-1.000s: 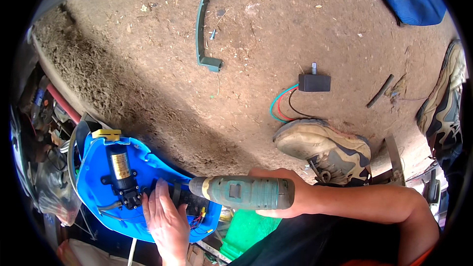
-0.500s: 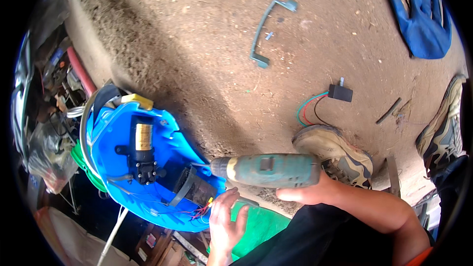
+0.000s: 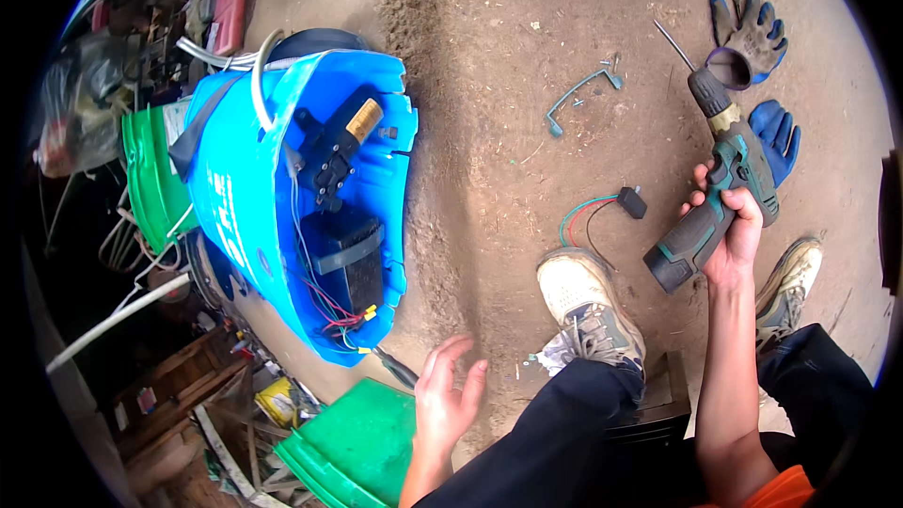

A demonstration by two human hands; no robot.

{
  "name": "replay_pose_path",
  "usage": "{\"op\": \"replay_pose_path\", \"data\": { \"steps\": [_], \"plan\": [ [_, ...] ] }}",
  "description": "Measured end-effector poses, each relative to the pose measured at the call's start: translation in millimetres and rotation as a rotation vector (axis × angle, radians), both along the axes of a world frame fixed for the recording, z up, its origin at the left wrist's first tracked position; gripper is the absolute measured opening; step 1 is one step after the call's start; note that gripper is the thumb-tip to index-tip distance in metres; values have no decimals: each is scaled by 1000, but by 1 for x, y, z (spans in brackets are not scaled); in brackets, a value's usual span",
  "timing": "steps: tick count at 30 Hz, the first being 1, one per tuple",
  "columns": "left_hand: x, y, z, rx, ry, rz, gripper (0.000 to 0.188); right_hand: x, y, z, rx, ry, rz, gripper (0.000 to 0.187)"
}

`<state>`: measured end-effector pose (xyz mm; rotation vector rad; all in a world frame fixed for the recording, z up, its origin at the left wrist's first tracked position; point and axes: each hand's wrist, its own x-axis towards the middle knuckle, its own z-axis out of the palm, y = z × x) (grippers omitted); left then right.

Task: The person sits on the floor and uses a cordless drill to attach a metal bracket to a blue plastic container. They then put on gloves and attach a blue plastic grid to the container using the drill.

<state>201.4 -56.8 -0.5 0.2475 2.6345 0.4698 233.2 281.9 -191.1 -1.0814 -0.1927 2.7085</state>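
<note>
The long, open-sided blue plastic shell (image 3: 243, 155) lies up and to the left of the bare left hand (image 3: 447, 404), its long axis running roughly up and down the view. That hand is the nearer one, fingers apart with nothing seen in them, just beside a slim dark-handled tool (image 3: 397, 369); whether they touch cannot be told. The right hand (image 3: 739, 235), well right of the shell, is wrapped round a teal-and-black cordless drill (image 3: 749, 166), its thin metal bit (image 3: 673, 44) pointing away from the shell
</note>
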Motion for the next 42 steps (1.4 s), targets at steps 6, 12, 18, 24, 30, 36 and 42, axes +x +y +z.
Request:
{"op": "replay_pose_path", "data": {
  "steps": [6,12,18,24,30,36,42],
  "plan": [
    [21,-24,-14,725,15,863,34,12,24,-18,95,-256,32,33],
    [-7,-40,-20,1274,87,1335,44,46,32,-15,1008,-818,607,39],
    [-31,-55,-47,1816,90,1438,55,-17,-19,78,1213,-345,503,24],
    [-3,-55,9,1236,-88,1118,63,-109,-203,101,631,278,888,71],
    [-70,-68,77,270,787,280,56,-143,-290,104,557,316,1033,71],
    [-130,-50,45,-61,635,-47,75,-149,-324,105,292,363,686,57],
    [-131,-52,39,-29,636,-57,61,-147,-338,101,211,326,581,59]
  ]
}}
